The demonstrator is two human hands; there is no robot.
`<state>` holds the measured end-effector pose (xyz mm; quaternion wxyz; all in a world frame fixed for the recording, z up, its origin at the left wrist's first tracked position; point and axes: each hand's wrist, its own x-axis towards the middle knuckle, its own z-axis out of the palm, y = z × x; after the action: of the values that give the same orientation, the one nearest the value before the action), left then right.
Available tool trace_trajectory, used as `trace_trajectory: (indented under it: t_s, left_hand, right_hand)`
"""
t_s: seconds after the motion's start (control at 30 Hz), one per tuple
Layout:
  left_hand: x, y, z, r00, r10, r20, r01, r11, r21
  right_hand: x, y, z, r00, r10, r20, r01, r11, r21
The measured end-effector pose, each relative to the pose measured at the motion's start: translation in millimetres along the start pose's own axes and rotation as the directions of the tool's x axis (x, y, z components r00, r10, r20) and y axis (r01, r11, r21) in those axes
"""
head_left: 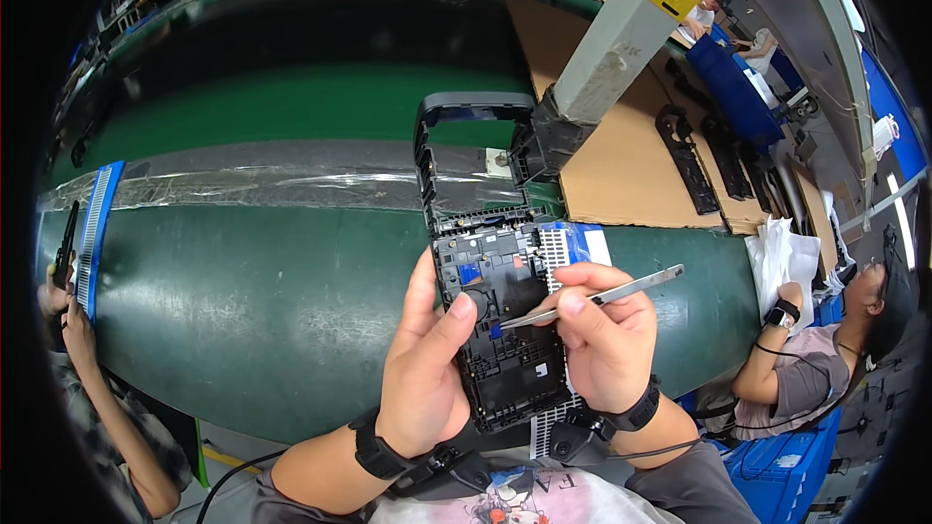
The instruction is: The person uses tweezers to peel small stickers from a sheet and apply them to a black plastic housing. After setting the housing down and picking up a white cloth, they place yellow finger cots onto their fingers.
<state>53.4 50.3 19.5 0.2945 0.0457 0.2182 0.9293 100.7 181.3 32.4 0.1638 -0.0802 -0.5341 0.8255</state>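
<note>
- Left hand [419, 369]: grips the long left edge of a black plastic frame [485, 262], thumb laid across its front face, fingers [419, 281] curled behind the edge.
- Black plastic frame: held upright above the near edge of the green table [252, 281]; its lower half is a ribbed panel with small cut-outs, its upper half an open rectangular loop through which the table shows.
- Right hand [607, 340]: fingers pressed together, pinching metal tweezers [602, 296] in a pen grip.
- Metal tweezers: tips rest on the middle of the frame's panel, just beside the left thumb; the rear end points up to the right.
- White-and-blue slotted tray [568, 247]: lies directly behind the frame on its right side, partly hidden.
- Clear plastic strip [262, 184]: runs across the table beyond the frame.
- Brown cardboard sheet [621, 155]: at the right, carrying several black parts [714, 160].
- Grey post [631, 29]: rises at a slant from a black base near the top of the frame.
- Other persons: one seated at the right edge, one at the left edge.
</note>
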Motion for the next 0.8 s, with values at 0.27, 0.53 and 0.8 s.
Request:
trace_trajectory:
  t_s: [0.27,0.53,0.8]
  left_hand:
    - [5.4,-1.3,-3.6,0.991,0.002,-0.131,0.022,0.983,0.182]
    - [135.6,119.2,-43.1,0.962,0.122,-0.243,-0.022,0.926,0.377]
    - [43.6,67.4,-37.8,0.99,0.078,-0.114,0.004,0.811,0.585]
  right_hand:
    - [-8.0,-16.7,-49.9,0.961,-0.131,-0.243,0.114,0.99,-0.081]
    - [-34.2,-30.7,-100.9,0.89,-0.21,-0.404,0.149,0.973,-0.177]
    - [-31.2,-56.8,-178.5,0.774,-0.303,-0.556,0.096,0.924,-0.37]
